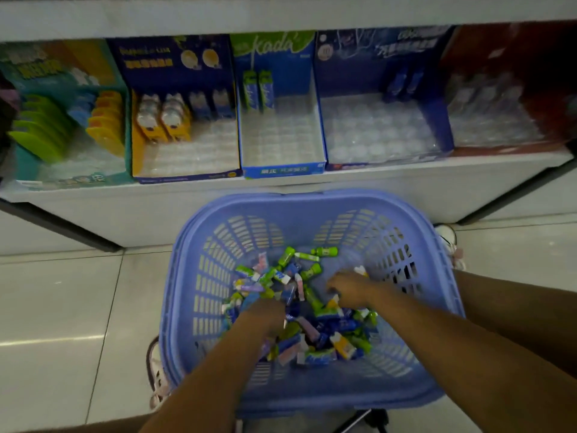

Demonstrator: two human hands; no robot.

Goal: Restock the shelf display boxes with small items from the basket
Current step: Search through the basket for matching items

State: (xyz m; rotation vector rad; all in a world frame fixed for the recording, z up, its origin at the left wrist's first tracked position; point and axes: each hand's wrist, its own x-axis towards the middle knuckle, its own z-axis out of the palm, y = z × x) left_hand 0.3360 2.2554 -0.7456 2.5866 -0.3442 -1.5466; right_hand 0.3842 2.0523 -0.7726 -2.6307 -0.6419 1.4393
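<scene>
Basket (312, 198): blue-violet plastic with slotted walls, sitting on the tile floor (62, 292) right in front of the shelf (218, 210). One basket.

It holds a heap of small items (315, 335): green tubes and blue, pink and yellow packs. Too jumbled to count, and the print on them is blurred.

Left hand (265, 314) is dug into the near-left of the heap, fingers buried, so I can't tell its grip. Right hand (349, 287) is on the right of the heap, fingers bent down into the items and motion-blurred, so same there.

Five display boxes on the shelf, left to right:
- teal box (28, 170): green, blue and orange pieces
- yellow-sided box (137, 145): 2 yellow packs (164, 120) and 2 blue packs (212, 104)
- middle box (281, 171): reads "kada", 2 green-blue packs (258, 90) at back left; Chinese print on the front lip is unreadable
- dark blue box (437, 126): 2 blue packs (402, 82) at the back
- red box (530, 48): contents blurred
</scene>
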